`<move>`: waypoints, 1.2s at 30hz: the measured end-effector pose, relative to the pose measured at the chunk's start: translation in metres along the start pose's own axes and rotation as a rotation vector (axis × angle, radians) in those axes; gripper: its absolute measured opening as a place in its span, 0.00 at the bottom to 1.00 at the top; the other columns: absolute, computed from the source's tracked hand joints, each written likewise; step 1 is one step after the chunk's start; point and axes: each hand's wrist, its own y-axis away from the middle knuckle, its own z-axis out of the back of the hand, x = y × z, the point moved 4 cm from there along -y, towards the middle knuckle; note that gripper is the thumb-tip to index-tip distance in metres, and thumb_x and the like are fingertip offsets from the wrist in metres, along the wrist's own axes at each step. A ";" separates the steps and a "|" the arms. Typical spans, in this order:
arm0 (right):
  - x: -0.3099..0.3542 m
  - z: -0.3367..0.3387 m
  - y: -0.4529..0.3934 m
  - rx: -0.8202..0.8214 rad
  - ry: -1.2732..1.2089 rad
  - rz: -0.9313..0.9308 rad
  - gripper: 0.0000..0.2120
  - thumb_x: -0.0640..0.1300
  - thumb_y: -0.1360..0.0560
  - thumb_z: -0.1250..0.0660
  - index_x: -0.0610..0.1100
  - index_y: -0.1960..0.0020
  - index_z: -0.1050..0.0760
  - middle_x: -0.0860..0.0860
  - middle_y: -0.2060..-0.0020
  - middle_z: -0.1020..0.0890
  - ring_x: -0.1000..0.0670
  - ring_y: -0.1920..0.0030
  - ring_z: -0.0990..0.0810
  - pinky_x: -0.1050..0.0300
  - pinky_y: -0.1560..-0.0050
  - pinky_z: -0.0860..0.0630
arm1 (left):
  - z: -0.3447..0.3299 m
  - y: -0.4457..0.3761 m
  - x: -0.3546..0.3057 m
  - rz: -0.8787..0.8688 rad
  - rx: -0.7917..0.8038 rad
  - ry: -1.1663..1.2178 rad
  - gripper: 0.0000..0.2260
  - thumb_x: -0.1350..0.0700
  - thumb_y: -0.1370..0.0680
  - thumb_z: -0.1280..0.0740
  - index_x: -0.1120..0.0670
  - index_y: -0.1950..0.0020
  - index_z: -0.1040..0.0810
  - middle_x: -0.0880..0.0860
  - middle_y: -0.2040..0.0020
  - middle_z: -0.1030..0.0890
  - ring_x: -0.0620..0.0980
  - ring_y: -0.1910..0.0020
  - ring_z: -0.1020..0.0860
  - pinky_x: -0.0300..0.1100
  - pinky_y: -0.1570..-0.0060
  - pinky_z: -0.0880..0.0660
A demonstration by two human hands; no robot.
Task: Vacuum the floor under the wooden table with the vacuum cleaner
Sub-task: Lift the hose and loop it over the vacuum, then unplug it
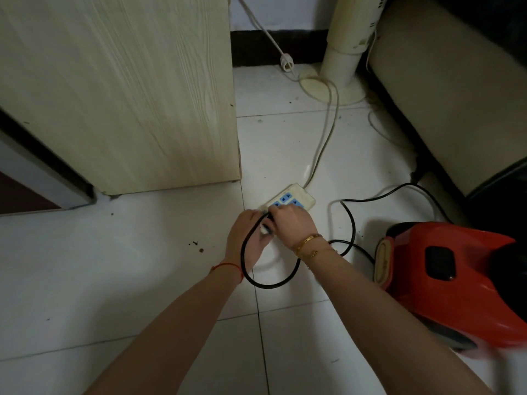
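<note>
Down low, both hands [291,220] gripping black cord [273,283] at power strip [293,199], red vacuum [456,280] beside.

Power strip [288,199] lies between cabinet [119,89] and vacuum cleaner [445,269].

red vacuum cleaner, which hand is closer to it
Right. The right hand is at the power strip, on the side toward the red vacuum cleaner. The left hand is just beyond it, farther from the vacuum.
</note>
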 end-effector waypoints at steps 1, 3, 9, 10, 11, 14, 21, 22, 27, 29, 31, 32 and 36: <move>0.000 0.001 -0.001 -0.004 0.025 0.008 0.16 0.50 0.19 0.47 0.40 0.44 0.27 0.42 0.48 0.20 0.41 0.48 0.22 0.52 0.54 0.31 | 0.000 -0.001 -0.001 0.009 0.002 0.015 0.14 0.53 0.29 0.27 0.55 0.47 0.21 0.52 0.51 0.22 0.51 0.50 0.26 0.43 0.50 0.28; 0.001 0.002 -0.003 0.001 0.050 0.021 0.15 0.46 0.18 0.48 0.40 0.44 0.27 0.42 0.48 0.19 0.41 0.48 0.22 0.53 0.56 0.34 | 0.000 -0.001 0.000 0.030 -0.007 0.041 0.15 0.53 0.30 0.26 0.54 0.45 0.21 0.52 0.50 0.22 0.50 0.50 0.26 0.37 0.50 0.31; 0.005 -0.002 -0.004 0.062 0.073 0.045 0.09 0.40 0.19 0.46 0.39 0.42 0.33 0.40 0.49 0.20 0.41 0.49 0.20 0.53 0.60 0.34 | -0.001 -0.001 0.005 0.057 -0.008 0.078 0.20 0.53 0.30 0.26 0.52 0.39 0.23 0.51 0.48 0.23 0.49 0.49 0.26 0.33 0.52 0.34; 0.005 -0.002 -0.005 0.070 0.070 0.051 0.09 0.39 0.20 0.47 0.38 0.42 0.33 0.40 0.49 0.20 0.41 0.49 0.20 0.52 0.60 0.33 | -0.001 -0.001 0.007 0.055 -0.002 0.077 0.21 0.53 0.30 0.26 0.51 0.38 0.23 0.50 0.47 0.23 0.48 0.48 0.26 0.33 0.52 0.34; 0.006 -0.003 -0.005 0.075 0.069 0.058 0.09 0.39 0.20 0.47 0.38 0.42 0.34 0.40 0.49 0.20 0.40 0.50 0.20 0.52 0.60 0.32 | -0.001 0.000 0.007 0.055 0.001 0.078 0.21 0.53 0.30 0.26 0.52 0.38 0.23 0.50 0.47 0.23 0.48 0.47 0.26 0.33 0.51 0.34; 0.006 -0.004 -0.004 0.082 0.092 0.078 0.09 0.36 0.20 0.48 0.37 0.41 0.34 0.39 0.48 0.20 0.40 0.49 0.20 0.52 0.60 0.33 | 0.001 -0.001 0.005 0.045 0.001 0.068 0.22 0.53 0.30 0.26 0.52 0.38 0.23 0.51 0.47 0.23 0.48 0.47 0.26 0.34 0.50 0.33; 0.006 -0.007 -0.004 0.086 0.114 0.100 0.10 0.36 0.20 0.49 0.36 0.40 0.36 0.39 0.50 0.20 0.40 0.52 0.19 0.54 0.63 0.32 | 0.006 -0.004 0.003 0.038 0.044 0.050 0.23 0.51 0.29 0.27 0.50 0.35 0.25 0.49 0.48 0.23 0.47 0.47 0.27 0.35 0.52 0.31; 0.005 -0.007 -0.004 0.081 0.125 0.103 0.10 0.36 0.20 0.48 0.36 0.40 0.36 0.40 0.50 0.20 0.41 0.52 0.18 0.53 0.63 0.31 | 0.006 -0.004 0.003 0.035 0.042 0.044 0.23 0.51 0.29 0.26 0.50 0.36 0.25 0.49 0.48 0.23 0.47 0.47 0.27 0.35 0.52 0.31; 0.004 -0.011 -0.007 0.074 0.166 0.147 0.10 0.36 0.20 0.48 0.35 0.40 0.35 0.40 0.52 0.19 0.41 0.54 0.18 0.54 0.64 0.31 | 0.007 -0.004 0.004 0.039 0.031 0.050 0.23 0.51 0.30 0.26 0.49 0.37 0.25 0.49 0.48 0.23 0.47 0.47 0.27 0.39 0.51 0.28; 0.004 -0.011 -0.008 0.064 0.194 0.168 0.10 0.36 0.20 0.49 0.35 0.40 0.35 0.40 0.52 0.19 0.41 0.54 0.18 0.54 0.64 0.31 | 0.007 -0.005 0.005 0.036 0.041 0.037 0.22 0.50 0.30 0.26 0.49 0.37 0.24 0.49 0.47 0.23 0.47 0.47 0.27 0.39 0.50 0.28; 0.004 -0.010 -0.007 0.052 0.205 0.177 0.11 0.36 0.20 0.49 0.35 0.40 0.35 0.40 0.52 0.19 0.41 0.54 0.18 0.53 0.64 0.31 | 0.007 -0.006 0.006 0.038 0.050 0.030 0.22 0.50 0.30 0.26 0.49 0.37 0.24 0.49 0.47 0.23 0.47 0.46 0.27 0.39 0.49 0.28; 0.005 -0.009 -0.007 0.049 0.203 0.175 0.11 0.36 0.20 0.49 0.35 0.40 0.35 0.40 0.52 0.19 0.41 0.54 0.18 0.53 0.64 0.31 | 0.006 -0.006 0.006 0.036 0.052 0.024 0.23 0.49 0.30 0.27 0.49 0.36 0.24 0.49 0.47 0.23 0.47 0.46 0.27 0.39 0.48 0.28; 0.004 -0.012 -0.006 0.053 0.181 0.156 0.10 0.36 0.20 0.49 0.35 0.40 0.35 0.40 0.52 0.19 0.41 0.54 0.18 0.53 0.64 0.31 | 0.007 -0.005 0.005 0.047 0.044 0.012 0.22 0.49 0.29 0.27 0.50 0.37 0.24 0.48 0.47 0.23 0.46 0.46 0.27 0.36 0.49 0.30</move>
